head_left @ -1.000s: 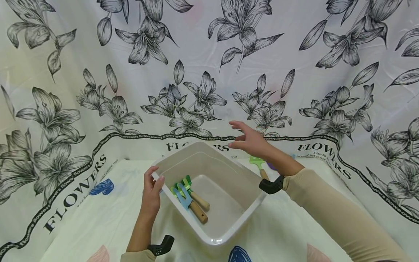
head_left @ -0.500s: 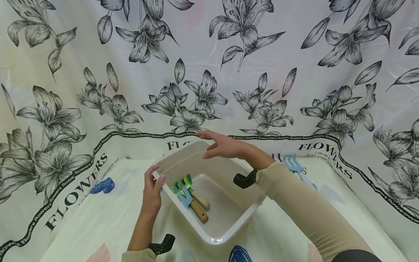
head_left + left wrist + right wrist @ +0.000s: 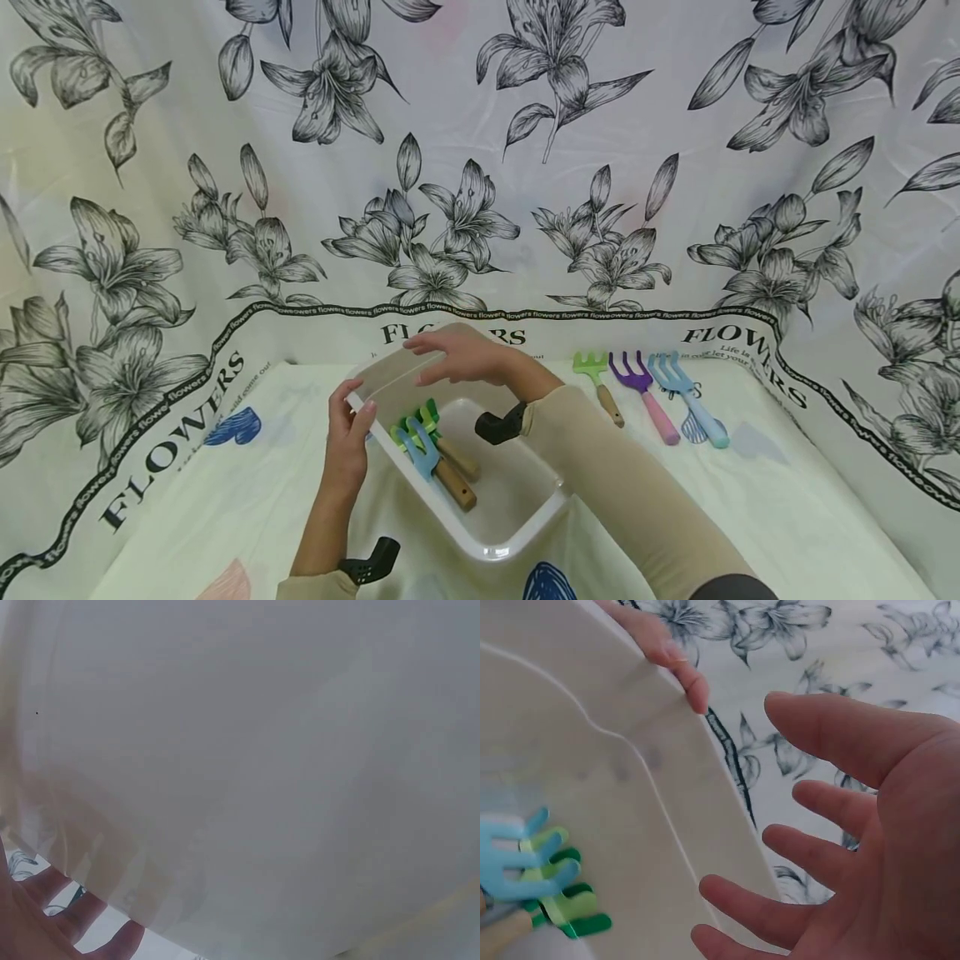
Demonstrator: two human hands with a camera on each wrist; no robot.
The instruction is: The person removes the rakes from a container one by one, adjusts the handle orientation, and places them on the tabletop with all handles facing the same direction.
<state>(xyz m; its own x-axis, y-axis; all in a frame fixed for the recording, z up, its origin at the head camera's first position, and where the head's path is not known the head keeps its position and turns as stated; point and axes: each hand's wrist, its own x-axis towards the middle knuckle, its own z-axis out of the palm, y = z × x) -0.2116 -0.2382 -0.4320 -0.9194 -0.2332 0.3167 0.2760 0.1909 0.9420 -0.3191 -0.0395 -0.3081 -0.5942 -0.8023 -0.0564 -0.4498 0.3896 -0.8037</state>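
My left hand [image 3: 347, 442] grips the left corner of a pale plastic bin [image 3: 497, 552], its thumb over the rim; the left wrist view shows mostly the bin's outer wall [image 3: 247, 765]. The bin sits turned at an angle. Inside, at its left side, lie a light blue hand fork [image 3: 424, 457] with a wooden handle and green garden forks [image 3: 429, 417], partly overlapping. My right hand [image 3: 467, 357] hovers over the bin's far side, holding nothing. In the right wrist view the right hand's fingers [image 3: 817, 859] are spread beside the rim, seemingly not gripping it.
To the bin's right lie a green rake [image 3: 592, 367] with a wooden handle, a purple fork with a pink handle [image 3: 660, 418] and a light blue fork [image 3: 686, 392]. A flower-printed cloth [image 3: 450, 233] hangs behind; the table cloth [image 3: 225, 492] is pale.
My right hand has moved left from beyond the bin's right side to over its far rim, uncovering the tools on the right. My left hand and the bin have stayed put.
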